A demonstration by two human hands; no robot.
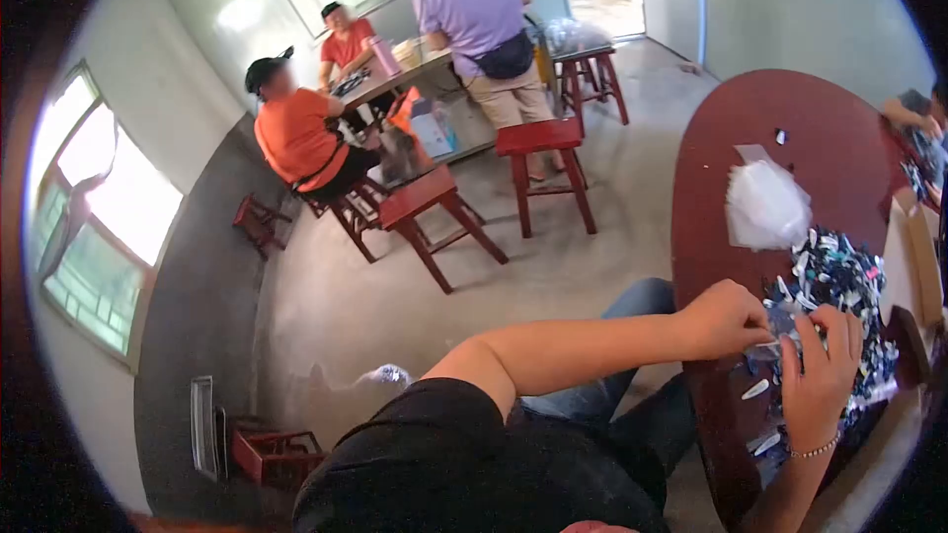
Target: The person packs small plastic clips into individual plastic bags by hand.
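My left hand (726,321) is closed, its thumb and fingers pinching the edge of a small clear plastic bag (780,323). On the other side of the bag my right hand (822,370) has its fingers bent around it. Whether anything lies inside the bag is hard to make out. Both hands are over the near part of a dark red table, beside a heap of small hair clips (839,271) in black, white and teal. A loose white clip (755,390) lies near the table's edge. Beyond the heap rests a stack of clear plastic bags (768,205).
The dark red table (726,123) has a rounded far end. A cardboard box (923,266) stands at its right, near another person's hand (926,125). Red stools (420,199) stand on the floor. Several people are around another table (395,79) at the back.
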